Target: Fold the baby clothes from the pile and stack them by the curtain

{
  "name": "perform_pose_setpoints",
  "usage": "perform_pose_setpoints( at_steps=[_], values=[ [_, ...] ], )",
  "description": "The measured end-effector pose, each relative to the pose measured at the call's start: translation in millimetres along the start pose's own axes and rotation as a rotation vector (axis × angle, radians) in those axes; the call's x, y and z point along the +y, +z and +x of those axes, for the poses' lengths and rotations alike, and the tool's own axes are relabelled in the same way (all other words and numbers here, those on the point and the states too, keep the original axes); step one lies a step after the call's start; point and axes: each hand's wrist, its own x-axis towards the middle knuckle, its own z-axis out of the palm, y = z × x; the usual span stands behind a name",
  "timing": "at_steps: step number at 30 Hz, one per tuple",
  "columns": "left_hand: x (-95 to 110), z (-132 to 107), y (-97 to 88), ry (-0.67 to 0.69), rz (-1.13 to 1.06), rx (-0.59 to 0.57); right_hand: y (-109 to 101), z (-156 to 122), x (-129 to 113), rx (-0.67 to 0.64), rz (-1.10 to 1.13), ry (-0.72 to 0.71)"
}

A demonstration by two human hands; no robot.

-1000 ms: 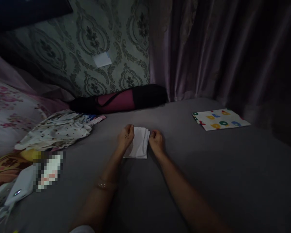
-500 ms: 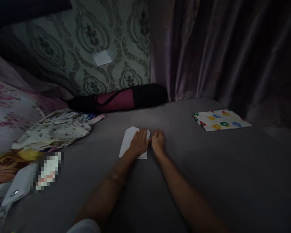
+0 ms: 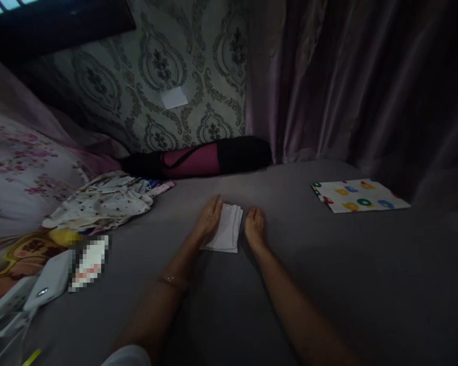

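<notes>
A white folded cloth lies flat on the grey bed sheet, its right edge showing several layers. My left hand rests along the cloth's left side, fingers straight and close together, the palm turned towards the cloth and covering that edge. Just right of the cloth, a small gap away, my right hand is on the sheet with its fingers curled in. Nothing shows in its grip.
At the right lies a folded cloth with a colourful print. A pink and black long bag runs along the wall. On the left are a heap of dotted fabric, a white device with a cable and a patterned pillow.
My left hand has slid from the top of the white cloth to its left edge and turned onto its side. The right hand stays curled beside the cloth. The view has shifted slightly.
</notes>
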Motion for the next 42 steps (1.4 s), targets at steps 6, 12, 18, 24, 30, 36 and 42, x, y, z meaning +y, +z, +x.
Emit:
perform_pose_setpoints(
  at_steps=[6,12,18,24,30,36,42],
  values=[
    [-37.4,-1.8,15.8,-0.039,0.231,0.077,-2.8,-1.5,-3.5,-0.031,-0.046,0.045],
    [-47.4,-5.1,33.6,0.030,0.353,-0.112,-0.8,-1.2,-0.8,-0.019,-0.003,0.017],
    [-35.5,-8.1,21.0,-0.001,0.374,-0.081,-1.5,-0.5,-0.9,-0.028,-0.026,0.029],
    [9.2,-40.7,10.1,0.131,0.430,0.029,-0.4,-0.8,-0.3,-0.016,-0.010,0.025],
    [29.8,-78.0,38.9,0.231,0.478,-0.111,0.1,-0.8,0.2,-0.041,-0.001,0.028],
    [23.4,-80.7,44.6,0.236,0.348,-0.123,-0.1,-0.4,-1.2,-0.035,0.005,0.008],
    [-0.8,-73.3,22.5,0.103,-0.003,0.310,-2.7,-1.3,1.3,-0.027,-0.018,-0.044]
  ],
)
